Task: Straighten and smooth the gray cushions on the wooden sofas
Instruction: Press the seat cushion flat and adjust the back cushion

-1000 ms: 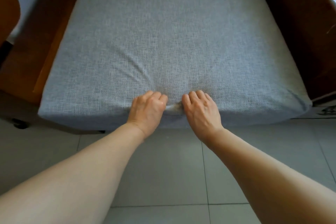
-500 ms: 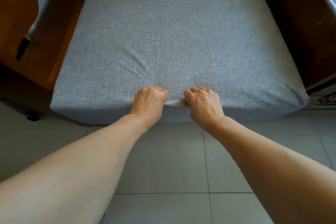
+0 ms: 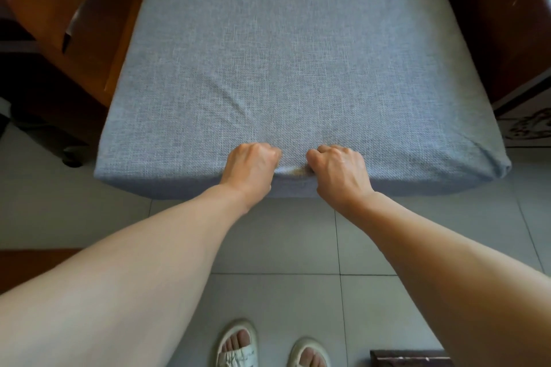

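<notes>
**Cushion gripped at its front edge by both hands**

Gray cushion (image 3: 292, 74) fills the middle of the frame, lying flat on a wooden sofa (image 3: 489, 24) whose dark frame shows at the upper right, with a lighter orange-brown wooden piece (image 3: 44, 6) at the upper left. Its front edge overhangs the tiled floor (image 3: 277, 241) at mid-frame.

Both hands sit side by side at the centre of that front edge. The left hand (image 3: 250, 167) is curled into a fist over the fabric, and the right hand (image 3: 340, 170) likewise; between them a small ridge of cover is bunched up. Creases fan from that spot up and to the left across the top surface.

The cover looks like a coarse woven cloth, loose enough to gather under the fingers, so it should slide little in the grip. The pad beneath seems thick and foam-like: light, springy, holding its slab shape, likely to bend rather than fold. The front edge is a sensible place to hold it, though a grip nearer the two front corners would probably pull the cloth more evenly and draw out the diagonal creases.

Sandalled feet (image 3: 268, 345) stand at the bottom centre.
</notes>
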Tool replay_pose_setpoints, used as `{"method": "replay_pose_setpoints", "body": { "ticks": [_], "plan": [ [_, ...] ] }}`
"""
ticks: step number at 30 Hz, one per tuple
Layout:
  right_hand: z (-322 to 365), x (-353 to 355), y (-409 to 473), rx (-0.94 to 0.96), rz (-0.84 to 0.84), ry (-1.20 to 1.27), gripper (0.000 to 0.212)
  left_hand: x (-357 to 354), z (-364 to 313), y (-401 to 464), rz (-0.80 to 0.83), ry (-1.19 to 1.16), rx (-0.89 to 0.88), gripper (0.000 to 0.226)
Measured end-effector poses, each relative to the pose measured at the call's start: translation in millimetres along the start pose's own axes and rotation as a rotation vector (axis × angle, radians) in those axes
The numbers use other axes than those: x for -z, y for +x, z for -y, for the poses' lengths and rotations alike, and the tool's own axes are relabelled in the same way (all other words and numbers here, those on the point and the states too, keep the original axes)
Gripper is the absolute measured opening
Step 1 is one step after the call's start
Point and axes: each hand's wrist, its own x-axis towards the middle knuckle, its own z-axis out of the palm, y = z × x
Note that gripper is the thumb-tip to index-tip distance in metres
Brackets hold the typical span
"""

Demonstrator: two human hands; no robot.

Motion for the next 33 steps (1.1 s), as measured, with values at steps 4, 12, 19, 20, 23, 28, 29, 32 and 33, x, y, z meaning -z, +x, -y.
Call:
{"method": "replay_pose_setpoints", "body": {
  "ticks": [4, 12, 19, 20, 23, 28, 29, 32, 33],
  "plan": [
    [6.0, -2.3, -19.5, -0.007, 0.032, 0.014, 0.020, 0.2, -7.5, -19.6, 0.041, 0.009, -0.007, 0.029],
    [16.9, 0.7, -48.5, -0.005, 0.093, 0.028, 0.020, 2.5, -19.3, -49.9, 0.109, -0.023, -0.007, 0.029],
    [23.5, 2.7, -65.0, -0.012, 0.175, 0.069, 0.020, 4.1, -25.1, -67.1, 0.157, -0.070, 0.008, 0.030],
    [24.2, 2.9, -65.7, -0.007, 0.188, 0.052, 0.020, 4.5, -25.5, -68.2, 0.171, -0.064, 0.011, 0.030],
    [21.2, 3.6, -64.1, 0.013, 0.235, 0.005, 0.026, 9.7, -26.7, -64.0, 0.257, -0.011, 0.009, 0.031],
    [17.8, 12.3, -63.3, -0.008, 0.156, 0.228, 0.025, 28.4, -23.8, -63.9, 0.359, -0.112, 0.127, 0.020],
    [15.7, 22.6, -58.4, -0.025, 0.153, 0.255, 0.036, 36.9, -21.8, -60.5, 0.351, -0.135, 0.168, 0.023],
    [12.4, 57.6, -41.1, -0.023, 0.240, 0.196, 0.069, 61.6, -15.5, -43.4, 0.358, -0.157, 0.245, 0.064],
    [8.2, 70.9, -31.6, -0.015, 0.263, 0.180, 0.075, 75.3, -13.0, -31.9, 0.361, -0.168, 0.274, 0.071]
  ]
}}
